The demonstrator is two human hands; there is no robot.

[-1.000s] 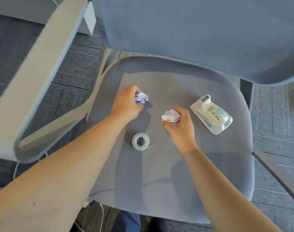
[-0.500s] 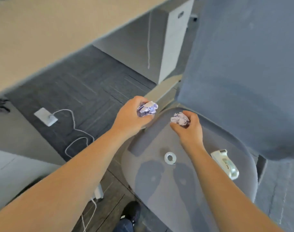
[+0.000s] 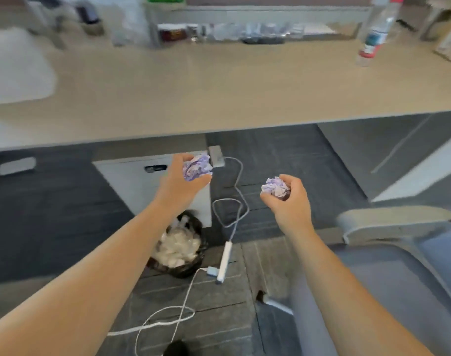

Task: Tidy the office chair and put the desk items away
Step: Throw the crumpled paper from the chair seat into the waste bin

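Note:
My left hand grips a crumpled purple-and-white paper ball in the air, just in front of the desk edge. A second crumpled paper ball sits in the curled fingers of my right hand. Below my left forearm stands a black-lined waste bin filled with white crumpled paper; my left hand is above and slightly beyond it. The grey office chair shows only its armrest and seat edge at the right. The tape roll and tape dispenser are out of view.
A beige desk spans the top, bearing a plastic bottle and blurred items at the back. Under it stands a white drawer cabinet. White cables and a power strip lie on the dark carpet beside the bin.
The view swung left from the chair seat to the desk and floor. Both hands lifted off the seat with their paper balls and now hang near the waste bin.

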